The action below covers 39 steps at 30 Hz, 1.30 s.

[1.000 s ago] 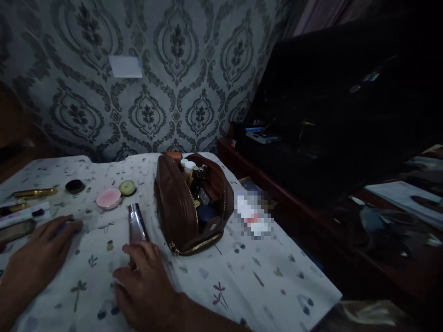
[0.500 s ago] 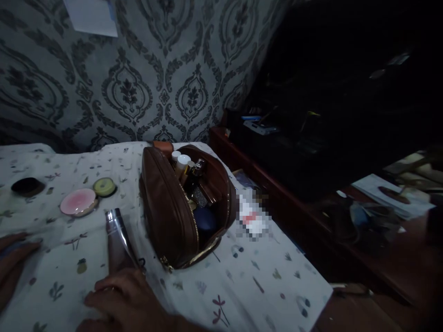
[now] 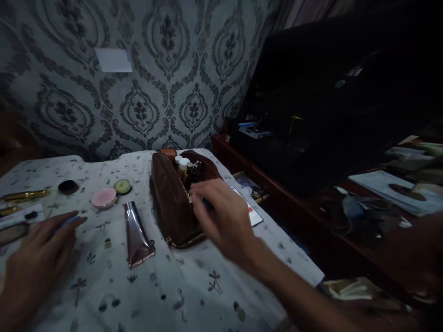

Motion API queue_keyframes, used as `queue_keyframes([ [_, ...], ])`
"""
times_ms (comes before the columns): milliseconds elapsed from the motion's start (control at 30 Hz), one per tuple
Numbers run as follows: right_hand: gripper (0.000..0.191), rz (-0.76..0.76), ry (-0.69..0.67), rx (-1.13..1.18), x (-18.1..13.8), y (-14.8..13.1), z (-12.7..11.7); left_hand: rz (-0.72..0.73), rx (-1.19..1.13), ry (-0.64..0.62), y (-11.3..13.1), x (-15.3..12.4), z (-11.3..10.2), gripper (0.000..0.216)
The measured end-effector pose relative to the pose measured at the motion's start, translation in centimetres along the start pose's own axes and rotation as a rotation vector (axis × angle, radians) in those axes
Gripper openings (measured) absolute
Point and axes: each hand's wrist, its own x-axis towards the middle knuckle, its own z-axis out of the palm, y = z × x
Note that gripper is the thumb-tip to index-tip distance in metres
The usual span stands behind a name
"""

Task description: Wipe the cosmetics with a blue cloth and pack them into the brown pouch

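Note:
My right hand [image 3: 224,216] is over the opening of a brown zip-up toiletry bag [image 3: 169,203], its fingers bent down at the rim. A dark thing shows beneath them; whether they grip it is hidden. White-capped bottles [image 3: 183,163] and dark gold-trimmed tubes stand inside the bag. My left hand [image 3: 41,253] hovers low at the left, its fingers closed around a small blue thing [image 3: 67,223] of unclear kind. Between my hands lies a shiny brownish squeeze tube [image 3: 136,237], cap away from me. Behind it are a pink round compact [image 3: 104,198] and a small yellow-green round jar [image 3: 122,186].
A black round lid [image 3: 68,186], gold tubes [image 3: 26,195] and a clear pouch [image 3: 20,216] lie at the left. Right of the bag is a phone [image 3: 255,216], near the table's edge. Beyond stands a dark red cabinet [image 3: 249,161] with papers [image 3: 387,189].
My right hand has left the squeeze tube, which stays lying on the cloth, and has moved right to the bag's opening. My view has shifted, showing more of the left side.

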Motion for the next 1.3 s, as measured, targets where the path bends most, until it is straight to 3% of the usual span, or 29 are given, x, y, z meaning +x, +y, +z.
queue_keyframes([
  [100,0.022,0.139,-0.535,-0.305,2.6,2.4,-1.8,0.105,-0.091,0.028,4.9,1.4,-1.8,0.052],
  [167,0.013,0.123,-0.781,-0.401,3.8,3.0,-1.9,0.147,-0.14,0.008,7.4,1.5,-2.2,0.042],
  [267,0.015,0.069,-0.932,-0.429,5.1,3.0,-1.0,0.2,-0.165,-0.025,9.3,0.4,-1.5,0.034],
  [400,0.031,0.082,-1.101,-0.503,5.9,2.6,0.7,0.293,-0.192,0.015,9.4,-1.5,-0.4,0.031],
  [633,0.039,0.111,-1.108,-0.622,5.2,3.0,2.4,0.275,-0.257,0.044,9.3,-2.4,-0.4,0.023],
  [1300,0.046,0.043,-1.12,-0.62,4.6,4.0,1.3,0.29,-0.33,0.0,9.5,-2.8,0.6,0.023],
])
